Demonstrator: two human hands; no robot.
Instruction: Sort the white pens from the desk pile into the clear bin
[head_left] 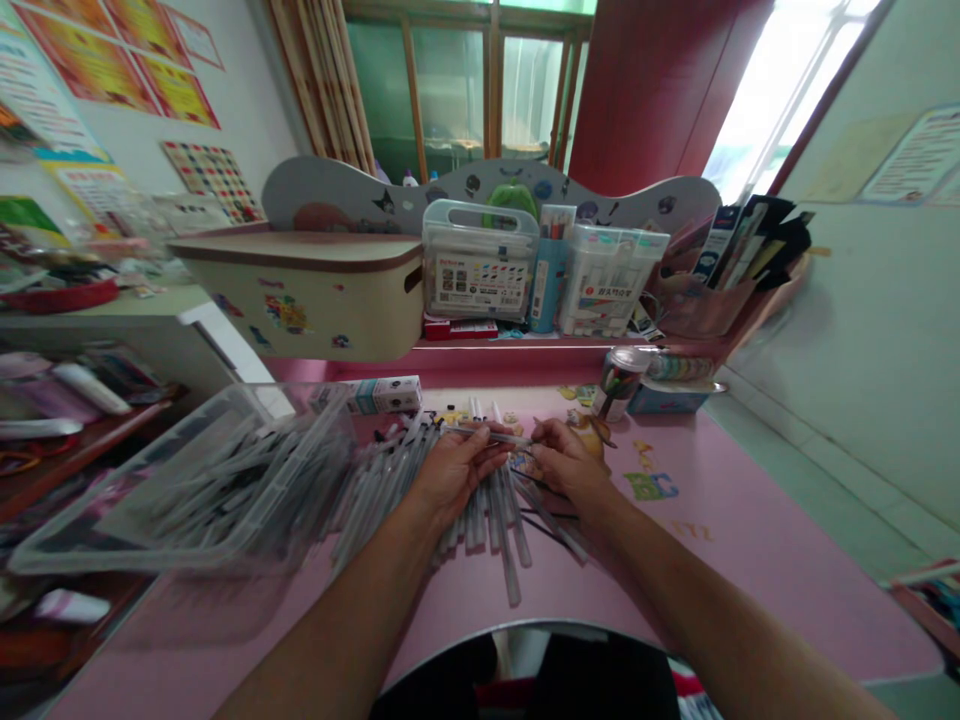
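Note:
My left hand (pixel 456 468) is closed around a clear pen barrel (pixel 504 437), held nearly level above the desk. At the barrel's right end, the fingers of my right hand (pixel 571 466) pinch its tip; any small part between them is too small to make out. Below both hands lie several loose translucent pen barrels (pixel 512 575), fanned toward me. More frosted barrels (pixel 367 500) are heaped left of my left wrist. Thin black refills (pixel 546 530) lie under my right hand. Small black pieces, perhaps caps, sit behind the left heap.
A clear plastic bin (pixel 112 553) full of pens stands on the left of the pink desk (pixel 750 560). Behind are a small white box (pixel 386 394), a can (pixel 621 385) and a blue box (pixel 671 398). A raised shelf holds a lidded cream bin (pixel 322 305) and marker cases (pixel 480 265).

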